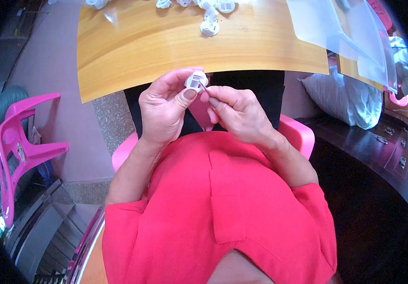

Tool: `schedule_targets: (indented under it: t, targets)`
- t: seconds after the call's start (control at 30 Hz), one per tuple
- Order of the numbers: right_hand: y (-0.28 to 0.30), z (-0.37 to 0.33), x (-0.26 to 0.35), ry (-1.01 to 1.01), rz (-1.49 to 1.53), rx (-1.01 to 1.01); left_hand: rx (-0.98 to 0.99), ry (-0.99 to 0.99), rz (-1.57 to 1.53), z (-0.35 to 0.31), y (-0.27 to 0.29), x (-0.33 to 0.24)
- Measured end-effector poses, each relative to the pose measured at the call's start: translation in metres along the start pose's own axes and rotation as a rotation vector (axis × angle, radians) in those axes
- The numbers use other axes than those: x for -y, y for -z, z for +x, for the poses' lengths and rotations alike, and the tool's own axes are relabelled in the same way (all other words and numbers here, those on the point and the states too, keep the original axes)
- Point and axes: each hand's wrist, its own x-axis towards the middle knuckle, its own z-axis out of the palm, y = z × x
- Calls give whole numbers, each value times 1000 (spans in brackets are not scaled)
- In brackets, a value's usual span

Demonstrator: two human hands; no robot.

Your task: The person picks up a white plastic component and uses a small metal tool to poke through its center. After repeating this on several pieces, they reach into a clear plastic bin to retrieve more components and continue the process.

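Red top (175,189): short-sleeved, covers the person's chest and fills the lower middle of the view.
Left hand (161,113): thumb and fingers pinch a small round item, the thumb along its lower rim.
Right hand (242,111): thumb and forefinger pinch a thin tool; the other fingers curl below.
Thin tool (203,86): dark and slender, its tip meeting the right part of the round item; how deep it reaches, I cannot tell.
White piece (195,75): this is the round item, a plastic disc with an opening in its face, held up by the table's near edge.
Pink seat (124,152): plastic, showing at both sides of the person.
Wooden table (166,49): yellowish-brown, with a glossy top.
Loose white parts (209,27): plastic, clustered toward the far edge, one set nearer than the others.
Translucent bin (315,26): on the table's right side.
Pale sack (344,99): bulging, beyond the table at right.
Pink chair (24,158): plastic, well apart at left, near the wall (66,61).
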Motion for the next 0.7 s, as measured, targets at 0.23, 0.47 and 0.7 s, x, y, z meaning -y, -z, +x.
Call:
schedule_targets:
  t: [0.23,0.47,0.7]
  targets:
    - [-6,0,0,151,-176,-50,-39,-32,63,-1,1,3]
    - [-2,-4,7,165,-274,-84,-15,42,8,0,2,1]
    - [4,-5,16,15,-117,-1,-31,94,-82,0,0,-5]
